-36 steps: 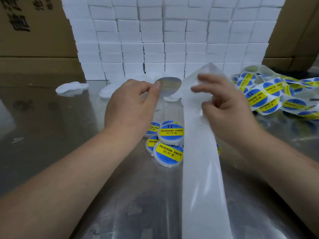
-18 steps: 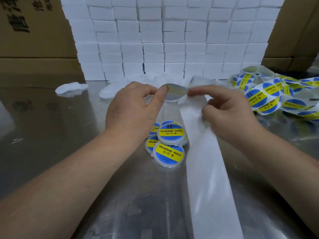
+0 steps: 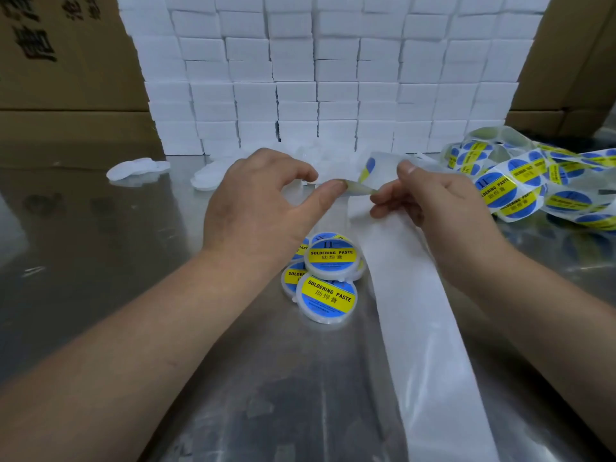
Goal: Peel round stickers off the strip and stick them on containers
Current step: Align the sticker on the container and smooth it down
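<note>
Now | left hand [image 3: 263, 208] pinches sticker [image 3: 358, 190] edge | right hand [image 3: 443, 201] fingers [image 3: 390, 195] pinch strip [image 3: 416, 311] | containers [image 3: 328, 295] near, below hands

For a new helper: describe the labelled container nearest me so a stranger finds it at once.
From the wall of white boxes at the back of the metal table, come forward to the cluster of round containers left of the long white strip. Take the frontmost container; its yellow band slants down to the right, while the one behind reads level.
</note>
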A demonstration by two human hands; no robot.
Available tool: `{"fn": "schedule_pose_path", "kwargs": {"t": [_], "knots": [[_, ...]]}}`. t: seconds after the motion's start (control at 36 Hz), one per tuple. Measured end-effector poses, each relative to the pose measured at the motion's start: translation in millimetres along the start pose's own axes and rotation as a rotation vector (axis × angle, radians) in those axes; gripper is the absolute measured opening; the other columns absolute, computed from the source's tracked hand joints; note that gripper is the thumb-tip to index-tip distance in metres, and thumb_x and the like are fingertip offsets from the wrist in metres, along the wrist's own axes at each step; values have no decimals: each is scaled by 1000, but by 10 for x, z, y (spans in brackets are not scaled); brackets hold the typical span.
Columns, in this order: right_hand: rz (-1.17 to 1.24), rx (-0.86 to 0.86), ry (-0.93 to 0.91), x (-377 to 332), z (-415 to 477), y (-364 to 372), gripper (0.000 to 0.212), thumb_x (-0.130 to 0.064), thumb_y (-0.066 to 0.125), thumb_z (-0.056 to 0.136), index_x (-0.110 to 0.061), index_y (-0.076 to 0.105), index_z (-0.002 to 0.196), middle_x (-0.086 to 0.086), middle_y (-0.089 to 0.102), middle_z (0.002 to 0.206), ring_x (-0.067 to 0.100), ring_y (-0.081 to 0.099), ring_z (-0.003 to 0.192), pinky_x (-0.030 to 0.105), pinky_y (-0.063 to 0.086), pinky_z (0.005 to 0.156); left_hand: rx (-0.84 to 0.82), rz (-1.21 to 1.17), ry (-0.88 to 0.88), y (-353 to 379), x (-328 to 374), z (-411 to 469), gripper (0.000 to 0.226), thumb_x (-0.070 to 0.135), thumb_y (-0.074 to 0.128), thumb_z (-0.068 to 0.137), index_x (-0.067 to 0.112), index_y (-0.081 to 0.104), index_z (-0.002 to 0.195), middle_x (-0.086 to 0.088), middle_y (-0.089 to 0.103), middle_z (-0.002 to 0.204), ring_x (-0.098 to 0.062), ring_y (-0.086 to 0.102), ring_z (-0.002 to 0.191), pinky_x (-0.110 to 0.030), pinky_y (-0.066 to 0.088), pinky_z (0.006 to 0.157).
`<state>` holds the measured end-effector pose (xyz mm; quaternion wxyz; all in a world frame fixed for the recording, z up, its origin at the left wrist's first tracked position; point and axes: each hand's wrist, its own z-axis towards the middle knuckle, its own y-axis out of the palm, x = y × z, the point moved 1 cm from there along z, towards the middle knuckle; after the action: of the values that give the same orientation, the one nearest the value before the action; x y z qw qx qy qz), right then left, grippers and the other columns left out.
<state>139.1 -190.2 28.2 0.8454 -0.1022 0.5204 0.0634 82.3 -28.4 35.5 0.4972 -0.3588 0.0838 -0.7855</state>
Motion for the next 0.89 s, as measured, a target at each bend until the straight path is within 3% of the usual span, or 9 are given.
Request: {"fn": "schedule_pose_path", "kwargs": {"t": [0.17,0.25,0.33,0.47,0.58,0.69,0.78,0.89], "knots": [[31,25,27,-14,14,-9,30,-32,63,78,-17,67,52,-6,62,55,9,51,60,30,35,64,6,18,44,-5,20,6,41,55,59,66,22,70,89,11,56,94,-15,54,99,-17,33,78],[20,6,-1,-18,8,-5,35,-16,61,84,-18,66,49,-12,59,48,0,50,50,25,36,59,-6,29,59,-5,14,5,40,54,62,66,22,70,90,8,58,97,-15,53,100,-17,32,77],[39,-3,-6,-19,14,0,35,-3,59,81,-21,68,52,-9,63,53,3,55,55,15,41,57,-5,49,76,9,-11,7,33,48,71,71,21,70,91,7,58,98,-17,52,100,-16,29,76],[34,-16,0,6,23,-1,33,-4,60,80,-22,67,53,-8,63,56,11,52,63,20,39,59,4,100,63,42,-36,28,30,47,64,74,25,68,94,14,49,95,-14,49,102,-12,24,72],[58,-6,9,21,33,3,32,-2,59,81,-19,64,55,-7,64,56,16,55,69,26,42,69,11,72,-12,62,-84,45,6,28,60,81,32,59,87,18,47,90,-8,47,94,-13,25,67],[58,-32,17,17,32,4,28,-2,59,82,-18,64,60,-7,64,57,13,56,67,22,44,66,3,-430,-357,53,-49,91,19,15,51,85,30,56,74,15,54,77,0,49,66,-13,37,60],[90,-87,51,17,17,20,27,-2,59,82,-18,64,61,-7,63,56,9,55,59,16,44,57,-80,-870,-572,42,-14,116,25,11,39,90,23,59,81,4,60,88,-13,58,72,-24,42,65],[106,-168,72,16,-12,45,29,-2,61,80,-18,65,57,1,61,61,14,53,59,20,43,54,-263,-1242,-661,62,2,102,26,20,37,94,18,63,92,-9,64,98,-20,64,77,-32,51,73]]}}
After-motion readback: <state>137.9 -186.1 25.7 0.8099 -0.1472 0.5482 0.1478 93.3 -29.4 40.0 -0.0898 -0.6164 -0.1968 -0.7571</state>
